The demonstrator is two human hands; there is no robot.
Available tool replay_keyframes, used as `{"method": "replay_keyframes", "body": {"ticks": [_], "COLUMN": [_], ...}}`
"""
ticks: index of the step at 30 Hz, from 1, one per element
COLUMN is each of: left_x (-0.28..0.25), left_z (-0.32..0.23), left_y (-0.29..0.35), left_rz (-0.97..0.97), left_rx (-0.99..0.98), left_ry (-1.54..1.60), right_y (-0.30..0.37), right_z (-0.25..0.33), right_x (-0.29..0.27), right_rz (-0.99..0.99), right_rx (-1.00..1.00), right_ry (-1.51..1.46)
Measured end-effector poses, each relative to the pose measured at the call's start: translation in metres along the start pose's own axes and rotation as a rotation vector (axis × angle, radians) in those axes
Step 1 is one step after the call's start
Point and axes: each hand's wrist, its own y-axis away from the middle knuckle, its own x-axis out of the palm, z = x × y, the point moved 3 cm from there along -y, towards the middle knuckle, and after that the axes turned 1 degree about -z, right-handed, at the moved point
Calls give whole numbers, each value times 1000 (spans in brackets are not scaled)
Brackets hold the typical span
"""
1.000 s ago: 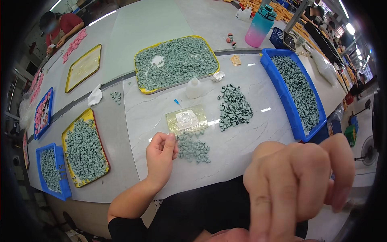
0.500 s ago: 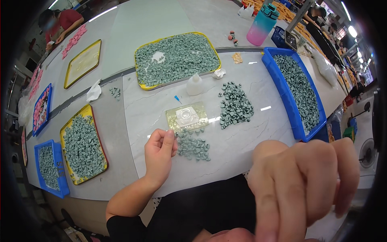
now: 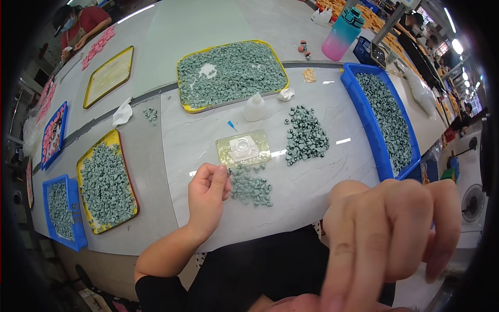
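My left hand (image 3: 207, 190) is closed in a pinch, with a small dark green piece (image 3: 229, 170) showing at its fingertips. Just beside it lies a loose pile of small grey-green pieces (image 3: 252, 188). Beyond the fingertips is a translucent yellowish slab (image 3: 224, 151) carrying a white sheet and a small clear round dish (image 3: 242, 146). My right hand (image 3: 390, 223) is raised very close to the camera, away from the table. Two of its fingers stretch down toward the lower edge, the others bent and apart; nothing shows in it, though the fingertips are partly cut off.
A white squeeze bottle (image 3: 254, 108) and blue needle tip (image 3: 232, 125) stand past the slab. Glossy green pieces (image 3: 306, 138) lie right of it. Yellow trays (image 3: 197, 109) and blue bins (image 3: 387, 174) hold more. A teal-pink water bottle (image 3: 340, 37) is behind; a co-worker (image 3: 86, 23) sits far left.
The whole view has shifted slightly. My left hand keeps its pinch beside the pile. My right hand stays raised near the camera, its fingers shifted a little.
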Motion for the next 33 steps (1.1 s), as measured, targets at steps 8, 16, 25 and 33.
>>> {"method": "replay_keyframes", "body": {"ticks": [8, 16, 25, 33], "left_x": [1, 4, 22, 27], "left_z": [2, 7, 17, 17], "left_y": [-2, -3, -1, 2], "left_rz": [-5, -6, -58, -38], "left_rx": [0, -6, -34, 6], "left_ry": [-2, 1, -30, -23], "right_y": [8, 10, 8, -3], "right_z": [11, 5, -3, 29], "right_x": [2, -4, 2, -5], "right_rz": [-9, -30, -61, -52], "right_rx": [-18, -39, -102, -146], "right_ry": [4, 19, 108, 119]}}
